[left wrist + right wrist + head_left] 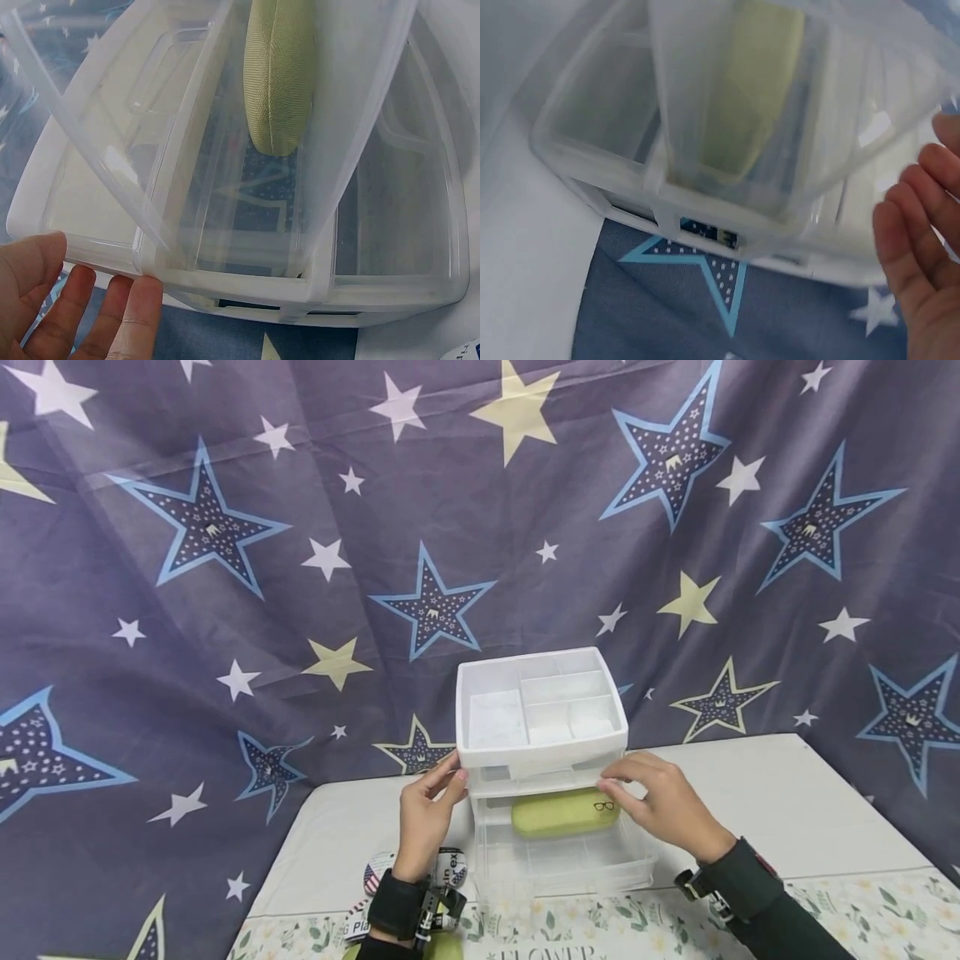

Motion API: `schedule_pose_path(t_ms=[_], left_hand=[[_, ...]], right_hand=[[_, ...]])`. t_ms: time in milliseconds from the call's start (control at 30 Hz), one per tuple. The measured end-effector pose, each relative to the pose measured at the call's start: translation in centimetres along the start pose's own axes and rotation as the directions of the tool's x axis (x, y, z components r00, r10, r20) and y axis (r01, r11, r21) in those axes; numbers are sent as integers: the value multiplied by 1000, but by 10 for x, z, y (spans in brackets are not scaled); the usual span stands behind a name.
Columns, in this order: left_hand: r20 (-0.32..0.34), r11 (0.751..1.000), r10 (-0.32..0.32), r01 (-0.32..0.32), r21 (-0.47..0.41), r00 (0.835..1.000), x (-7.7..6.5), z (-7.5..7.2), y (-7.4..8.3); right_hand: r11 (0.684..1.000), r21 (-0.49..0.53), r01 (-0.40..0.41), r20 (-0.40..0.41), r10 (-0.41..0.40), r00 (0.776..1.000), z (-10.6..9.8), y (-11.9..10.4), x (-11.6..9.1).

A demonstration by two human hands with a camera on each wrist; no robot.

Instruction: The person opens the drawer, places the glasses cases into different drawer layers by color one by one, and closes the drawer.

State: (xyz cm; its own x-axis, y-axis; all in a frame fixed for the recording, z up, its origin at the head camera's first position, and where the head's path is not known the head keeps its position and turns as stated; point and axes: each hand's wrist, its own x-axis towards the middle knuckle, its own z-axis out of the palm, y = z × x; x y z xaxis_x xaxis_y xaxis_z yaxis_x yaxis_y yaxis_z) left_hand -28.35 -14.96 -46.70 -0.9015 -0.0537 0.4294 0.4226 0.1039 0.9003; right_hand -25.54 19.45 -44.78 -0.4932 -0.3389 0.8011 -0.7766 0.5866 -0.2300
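A white plastic drawer unit (542, 760) stands on the table, its divided tray on top. The middle clear drawer (577, 868) is pulled out. Inside it lies a yellow-green glasses case (551, 817) with a small glasses print, also visible through the clear plastic in both wrist views. My left hand (427, 814) touches the unit's left side, fingers extended along its wall in the left wrist view. Near the unit's right front, above the open drawer, is my right hand (667, 802), its fingers loosely bent and nothing visible between them.
Several printed items (450, 868), one with a flag pattern, lie by my left wrist, with something yellow-green (444, 946) below them. A floral cloth (847, 910) covers the white table's (765, 802) front edge. A star-patterned curtain (337, 510) hangs behind.
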Motion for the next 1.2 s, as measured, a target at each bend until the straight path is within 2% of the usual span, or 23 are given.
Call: schedule_pose_path(t_ms=[100, 200, 267, 367, 433, 533, 700, 867, 967, 1100, 1200], left_hand=[[-3, 1000, 1, -1, -9, 1000, 0, -1, -1], [-3, 1000, 1, -1, -7, 1000, 1, -1, -1], [-2, 1000, 2, -2, -6, 1000, 1, -1, -1], [-1, 1000, 8, -8, -14, 1000, 1, -2, 0], [0, 1000, 9, -9, -23, 1000, 0, -2, 0], [4, 1000, 6, -6, -29, 1000, 0, -1, 1], [0, 1000, -1, 1, -6, 1000, -1, -1, 1], [1, 1000, -12, 12, 13, 1000, -3, -1, 2], [18, 999, -26, 25, 42, 1000, -7, -5, 4], [44, 988, -31, 24, 151, 999, -14, -14, 9], [65, 960, -32, 12, 278, 997, -22, -26, 12]], right_hand=[[996, 26, -82, -142, 85, 986, -2, 8, -3], [975, 116, -191, -212, 212, 954, -5, 9, -3], [944, 215, -251, -194, 293, 936, -3, 14, -6], [869, 378, -320, -100, 382, 919, 1, 21, -7], [823, 443, -356, -38, 414, 910, 6, 30, -11], [782, 490, -384, 16, 432, 902, 11, 33, -12], [781, 483, -396, 23, 441, 897, 18, 35, -13], [792, 404, -459, 21, 493, 870, 17, 34, -12], [790, 384, -477, 30, 506, 862, 16, 34, -11], [797, 382, -468, 37, 493, 869, 15, 35, -12], [808, 367, -461, 33, 484, 874, 13, 35, -12]])
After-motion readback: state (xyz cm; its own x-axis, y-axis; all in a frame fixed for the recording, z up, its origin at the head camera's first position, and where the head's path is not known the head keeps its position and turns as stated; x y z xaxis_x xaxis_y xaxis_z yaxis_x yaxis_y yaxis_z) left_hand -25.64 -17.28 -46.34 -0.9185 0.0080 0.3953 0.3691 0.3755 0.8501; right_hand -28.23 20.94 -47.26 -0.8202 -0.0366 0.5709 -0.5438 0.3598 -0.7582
